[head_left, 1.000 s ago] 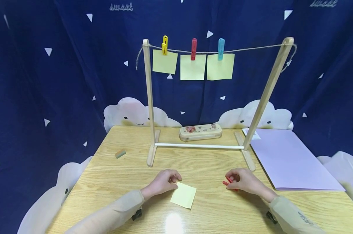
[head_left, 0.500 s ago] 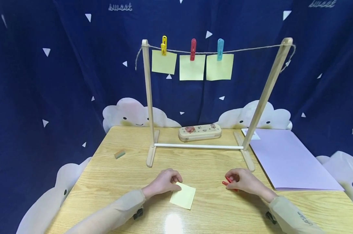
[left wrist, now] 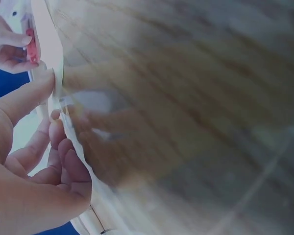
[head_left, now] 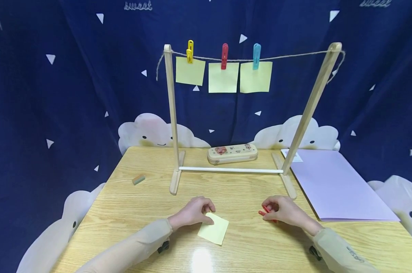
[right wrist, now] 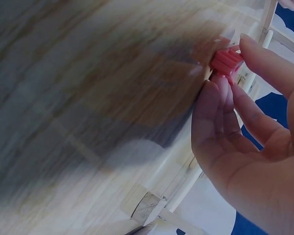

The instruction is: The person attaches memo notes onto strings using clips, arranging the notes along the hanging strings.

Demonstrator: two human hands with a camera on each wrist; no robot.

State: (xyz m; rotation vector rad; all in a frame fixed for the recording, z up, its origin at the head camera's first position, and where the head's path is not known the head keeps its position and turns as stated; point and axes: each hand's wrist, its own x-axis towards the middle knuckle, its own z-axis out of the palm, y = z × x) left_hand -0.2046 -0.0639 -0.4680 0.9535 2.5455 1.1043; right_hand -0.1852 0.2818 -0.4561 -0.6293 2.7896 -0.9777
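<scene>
My left hand (head_left: 195,211) is at the upper left corner of a pale yellow sticky note (head_left: 215,229) lying on the table. Its thumb overlaps the note, while the other fingers bend loosely past the top edge with a gap to the thumb. In the left wrist view, the left hand (left wrist: 36,147) is low over the glossy tabletop. My right hand (head_left: 283,209) pinches a red clothespin (head_left: 262,213) just above the table to the right of the note. The right wrist view has that clothespin (right wrist: 227,61) between thumb and bent fingers.
A string (head_left: 296,55) runs between two wooden posts, with yellow, red and blue clothespins holding three yellow notes (head_left: 223,78). Behind the stand's white crossbar (head_left: 230,170) lies a pencil case (head_left: 232,153). A lilac folder (head_left: 339,185) lies right; a small greyish block (head_left: 139,179) lies left.
My left hand has shifted slightly right, its thumb sliding further over the note's corner. The right hand keeps its hold on the red clothespin at the same spot.
</scene>
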